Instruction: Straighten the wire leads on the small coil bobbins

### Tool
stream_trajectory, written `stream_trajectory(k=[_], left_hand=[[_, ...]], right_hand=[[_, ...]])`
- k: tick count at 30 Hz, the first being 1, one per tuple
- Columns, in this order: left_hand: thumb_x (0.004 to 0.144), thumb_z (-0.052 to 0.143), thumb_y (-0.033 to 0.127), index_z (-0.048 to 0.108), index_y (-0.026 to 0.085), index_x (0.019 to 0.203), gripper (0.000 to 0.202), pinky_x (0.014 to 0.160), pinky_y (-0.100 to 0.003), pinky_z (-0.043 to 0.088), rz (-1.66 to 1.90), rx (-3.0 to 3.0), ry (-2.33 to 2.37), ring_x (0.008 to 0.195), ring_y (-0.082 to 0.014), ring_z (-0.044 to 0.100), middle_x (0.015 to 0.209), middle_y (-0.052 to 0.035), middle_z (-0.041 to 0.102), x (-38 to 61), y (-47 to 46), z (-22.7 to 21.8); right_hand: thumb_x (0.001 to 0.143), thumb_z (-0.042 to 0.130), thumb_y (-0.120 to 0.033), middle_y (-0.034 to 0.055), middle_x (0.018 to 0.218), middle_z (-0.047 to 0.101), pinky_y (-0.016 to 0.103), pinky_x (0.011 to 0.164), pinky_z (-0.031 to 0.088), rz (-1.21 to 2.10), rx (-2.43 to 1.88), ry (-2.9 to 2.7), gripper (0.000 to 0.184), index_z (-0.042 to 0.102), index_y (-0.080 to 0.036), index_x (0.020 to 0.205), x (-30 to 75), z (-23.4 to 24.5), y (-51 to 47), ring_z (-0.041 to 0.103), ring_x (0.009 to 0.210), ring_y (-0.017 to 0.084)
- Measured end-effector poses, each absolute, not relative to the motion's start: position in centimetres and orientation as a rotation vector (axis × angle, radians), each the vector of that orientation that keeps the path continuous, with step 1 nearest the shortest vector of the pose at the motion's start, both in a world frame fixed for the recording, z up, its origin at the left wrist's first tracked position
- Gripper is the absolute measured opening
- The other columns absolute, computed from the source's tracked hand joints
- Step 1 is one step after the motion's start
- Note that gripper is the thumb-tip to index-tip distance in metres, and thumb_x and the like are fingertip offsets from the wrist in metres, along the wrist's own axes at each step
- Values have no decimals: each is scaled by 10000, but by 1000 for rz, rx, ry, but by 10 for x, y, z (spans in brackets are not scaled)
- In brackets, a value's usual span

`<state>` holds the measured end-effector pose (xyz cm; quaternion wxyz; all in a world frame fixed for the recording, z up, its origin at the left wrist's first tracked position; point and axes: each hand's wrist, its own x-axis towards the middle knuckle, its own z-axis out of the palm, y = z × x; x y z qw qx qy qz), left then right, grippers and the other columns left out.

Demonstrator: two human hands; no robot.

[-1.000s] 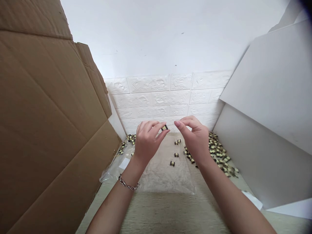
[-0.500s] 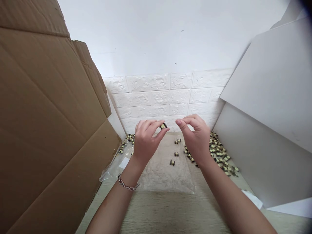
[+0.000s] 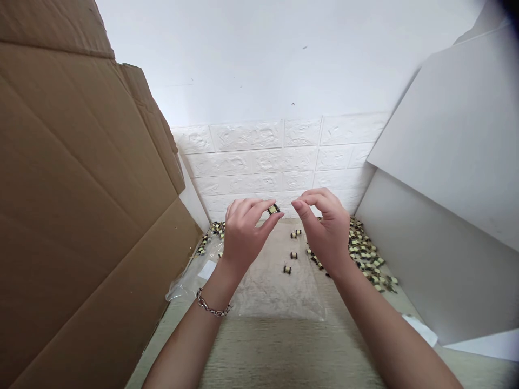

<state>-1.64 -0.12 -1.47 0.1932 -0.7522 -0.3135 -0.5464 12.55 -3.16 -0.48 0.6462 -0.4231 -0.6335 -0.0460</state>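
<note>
My left hand (image 3: 243, 232) pinches a small black-and-cream bobbin part (image 3: 274, 208) between thumb and fingertips, raised above the table. My right hand (image 3: 326, 229) hovers just to its right with thumb and forefinger pressed together in a pinch; I cannot make out anything in them. A chain bracelet (image 3: 211, 308) circles my left wrist. Below the hands a clear plastic bag (image 3: 275, 281) lies flat with three loose bobbin parts (image 3: 287, 269) on it.
A heap of the same small parts (image 3: 367, 259) lies at the right, a smaller cluster (image 3: 213, 232) at the back left. A big brown cardboard sheet (image 3: 81, 216) leans on the left. White boards (image 3: 446, 189) wall the right; white brick wall behind.
Both hands stay almost in place. The right hand's pinch has drawn slightly away from the part held in the left hand.
</note>
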Motion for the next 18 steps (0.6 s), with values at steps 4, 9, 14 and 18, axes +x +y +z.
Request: stream_trajectory(k=[4,9,14,18], left_hand=[[707,608,317,600,192,905,234,706,-274,408,-1497,-2108,-882,757,-135,534,791,-22,624,-16,-1,-16],[718,594,331,597,198,903,227,719,-281,391,-1435,-2123,-877,764,-137,530,797,-19,618,-16,-1,-16],[737,574,321,586,204,906,206,711,-280,374,-1346,-2155,-822,746,-132,516,786,-14,604,-16,-1,-16],[739,573,317,582,210,911,203,707,-279,365,-1315,-2173,-816,747,-131,511,783,-7,600,-16,-2,-17]], right_hand=[[775,540,-280,-19,752,584,330,805,335,-189,-957,-1457,123,558,-210,676,125,-6,-32,535,753,128],[780,530,-303,-32,747,584,402,928,220,-265,-1030,-1447,150,547,-213,660,123,-6,-34,531,742,125],[777,531,-327,-42,751,583,440,964,136,-313,-1126,-1406,167,547,-219,651,122,-6,-34,514,793,134],[778,521,-347,-33,771,589,459,959,136,-307,-1155,-1406,177,552,-222,656,125,-5,-30,513,816,149]])
